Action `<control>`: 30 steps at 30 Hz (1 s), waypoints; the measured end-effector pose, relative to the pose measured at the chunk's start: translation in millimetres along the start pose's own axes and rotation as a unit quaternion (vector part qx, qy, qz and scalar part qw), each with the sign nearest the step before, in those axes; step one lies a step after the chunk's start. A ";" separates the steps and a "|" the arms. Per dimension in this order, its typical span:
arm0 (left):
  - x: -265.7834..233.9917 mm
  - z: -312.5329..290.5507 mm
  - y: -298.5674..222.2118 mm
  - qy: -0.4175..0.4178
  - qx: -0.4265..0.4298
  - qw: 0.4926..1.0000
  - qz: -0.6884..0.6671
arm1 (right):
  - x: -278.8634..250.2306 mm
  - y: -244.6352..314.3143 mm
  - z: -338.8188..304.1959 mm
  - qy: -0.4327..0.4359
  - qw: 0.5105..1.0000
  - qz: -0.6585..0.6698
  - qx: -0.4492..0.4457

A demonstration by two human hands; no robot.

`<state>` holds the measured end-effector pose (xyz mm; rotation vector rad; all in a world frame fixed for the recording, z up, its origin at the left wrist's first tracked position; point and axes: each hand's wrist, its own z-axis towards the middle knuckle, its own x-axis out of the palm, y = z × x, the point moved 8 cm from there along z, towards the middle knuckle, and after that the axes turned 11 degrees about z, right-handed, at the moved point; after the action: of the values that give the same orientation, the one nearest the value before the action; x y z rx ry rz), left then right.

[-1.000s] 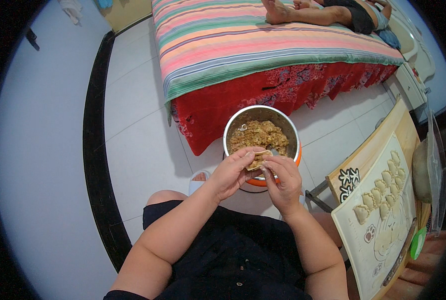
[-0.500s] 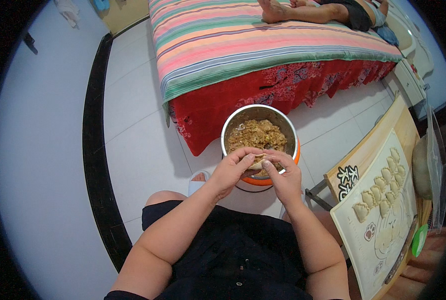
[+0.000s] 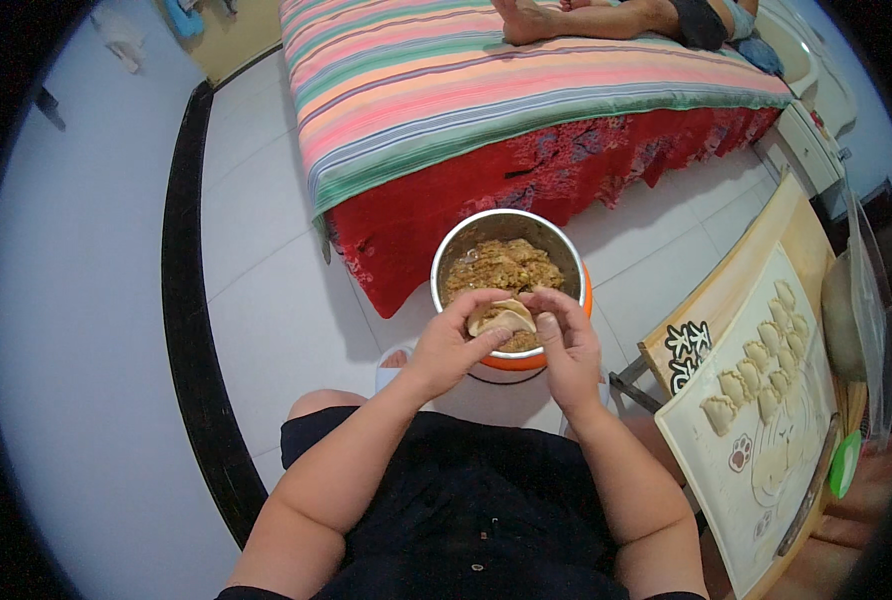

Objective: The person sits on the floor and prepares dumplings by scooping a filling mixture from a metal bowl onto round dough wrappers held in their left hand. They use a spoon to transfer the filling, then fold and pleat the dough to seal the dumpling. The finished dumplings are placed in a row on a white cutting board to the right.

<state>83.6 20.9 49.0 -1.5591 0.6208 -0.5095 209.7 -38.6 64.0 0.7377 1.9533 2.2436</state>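
A half-folded dumpling, its pale wrapper curved up, rests in my left hand. The fingers and thumb of that hand are closed round its left side. My right hand is at the dumpling's right edge, thumb and fingers apart with nothing visible between them. Whether a fingertip touches the wrapper I cannot tell. Right below both hands is a steel pot with brown minced filling. The pot sits on an orange-rimmed base.
To the right, a wooden table bears a white mat with several shaped dumplings, a dark rolling pin and a green plastic piece. A striped bed stands ahead, with a person's legs on it.
My right hand has parted from the dumpling's right side, which both hands were pinching. The dumpling now shows more of its face in my left hand. The view has shifted slightly.
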 end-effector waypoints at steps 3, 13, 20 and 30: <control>-9.4 0.8 0.6 -0.020 0.002 0.999 -0.051 | -9.6 -11.5 4.3 0.019 0.996 0.059 0.067; -13.1 -0.9 -1.6 -0.026 0.000 0.999 -0.026 | -7.6 -19.9 2.3 0.070 0.984 0.019 0.159; -13.3 -1.7 0.8 -0.026 -0.018 0.999 0.000 | -1.6 8.2 3.5 0.087 0.983 -0.164 0.000; -12.9 -2.5 -1.5 -0.031 0.019 0.999 -0.007 | -9.7 7.4 -1.1 -0.005 0.990 -0.137 -0.023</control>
<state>72.3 27.6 51.3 -1.5380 0.5494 -0.4785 219.7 -44.5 68.0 0.4421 1.8608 2.1075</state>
